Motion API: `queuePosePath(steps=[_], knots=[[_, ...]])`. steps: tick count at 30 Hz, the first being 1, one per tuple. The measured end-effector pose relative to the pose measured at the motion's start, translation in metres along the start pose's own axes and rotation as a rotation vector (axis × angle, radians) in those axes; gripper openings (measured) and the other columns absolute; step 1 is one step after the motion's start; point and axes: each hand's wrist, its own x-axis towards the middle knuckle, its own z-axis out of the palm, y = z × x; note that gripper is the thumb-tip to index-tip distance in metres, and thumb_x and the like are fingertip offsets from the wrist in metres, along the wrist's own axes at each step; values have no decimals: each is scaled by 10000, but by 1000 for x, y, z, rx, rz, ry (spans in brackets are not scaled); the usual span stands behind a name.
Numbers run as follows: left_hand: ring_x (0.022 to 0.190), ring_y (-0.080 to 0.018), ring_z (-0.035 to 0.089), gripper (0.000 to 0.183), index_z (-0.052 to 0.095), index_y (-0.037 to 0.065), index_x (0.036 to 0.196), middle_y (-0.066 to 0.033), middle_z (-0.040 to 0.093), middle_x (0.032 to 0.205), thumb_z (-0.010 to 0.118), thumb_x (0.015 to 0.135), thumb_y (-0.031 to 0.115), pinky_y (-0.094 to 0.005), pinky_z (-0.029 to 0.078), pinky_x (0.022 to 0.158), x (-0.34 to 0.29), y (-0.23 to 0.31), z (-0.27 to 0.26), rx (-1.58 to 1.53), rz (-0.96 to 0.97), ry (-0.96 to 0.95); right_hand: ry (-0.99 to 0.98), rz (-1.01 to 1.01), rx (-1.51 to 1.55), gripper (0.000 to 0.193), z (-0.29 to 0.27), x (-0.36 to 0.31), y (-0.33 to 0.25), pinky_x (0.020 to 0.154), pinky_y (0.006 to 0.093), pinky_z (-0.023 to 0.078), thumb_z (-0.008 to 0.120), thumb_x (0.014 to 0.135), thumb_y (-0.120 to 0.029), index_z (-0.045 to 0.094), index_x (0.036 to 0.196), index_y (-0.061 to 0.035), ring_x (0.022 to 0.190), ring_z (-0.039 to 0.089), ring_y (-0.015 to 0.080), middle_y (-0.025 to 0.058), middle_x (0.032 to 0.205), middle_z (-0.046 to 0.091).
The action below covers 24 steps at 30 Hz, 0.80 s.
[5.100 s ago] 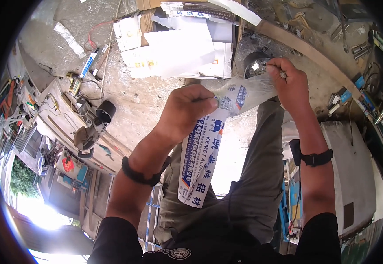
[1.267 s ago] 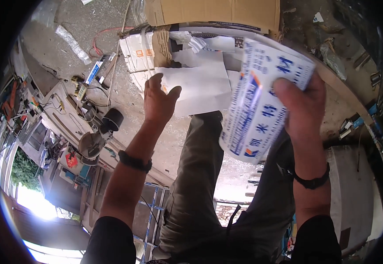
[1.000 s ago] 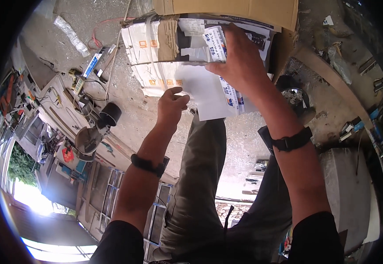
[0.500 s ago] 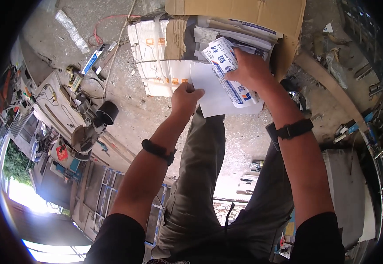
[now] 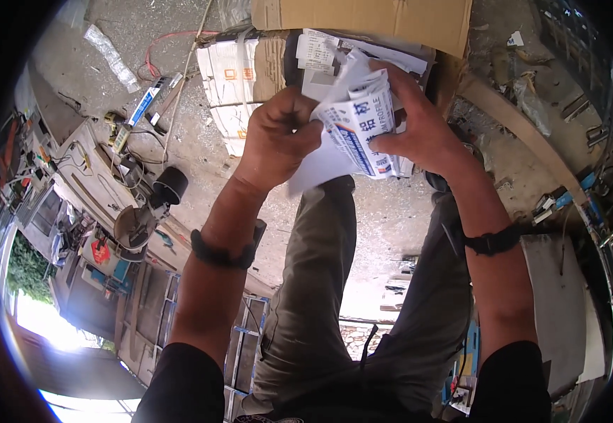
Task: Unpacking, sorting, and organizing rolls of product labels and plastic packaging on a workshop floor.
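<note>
My left hand (image 5: 278,141) is closed, thumb against bent fingers, at the left edge of a white sheet (image 5: 320,166), which hangs down below it. My right hand (image 5: 423,130) grips the right side of a folded white wrapper with blue print (image 5: 364,130), thumb in front and fingers behind. The wrapper is bunched at its top and lies over the sheet; whether the two are one piece I cannot tell. Both hands are in front of an open cardboard box (image 5: 363,17) with papers (image 5: 317,53) in it.
Torn white cartons (image 5: 229,74) stand left of the papers. On the floor at left lie clear plastic film (image 5: 111,58), a blue-and-white strip (image 5: 144,102) and a drill (image 5: 114,121). A dark cup-like container (image 5: 170,185) is nearer. A curved board (image 5: 525,127) runs along the right.
My left hand has moved up and nearer the wrapper, lifting the sheet's left side. The wrapper, flatter before, is now bunched and turned more upright in my right hand.
</note>
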Motion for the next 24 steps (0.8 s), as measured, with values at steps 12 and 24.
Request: queuePosePath(steps=[12,24], knots=[[1145,-340,496,628,478,33,1264,-179,554,1179,740,717,197,-400,358,1026,16,-51,-17,1217,224,-148,355,-49,226,373,-44,-12,-23,730,346,537,726,737,-118,579,1060,-1,792,676,208,104,930,692],[744,-238,513,171,553,102,781,-44,493,735,581,617,61,-372,385,721,-30,-64,13,1310,623,-95,41,-298,-1018,284,44,57,22,669,377,513,653,788,-226,518,970,-54,820,642,282,122,809,636]])
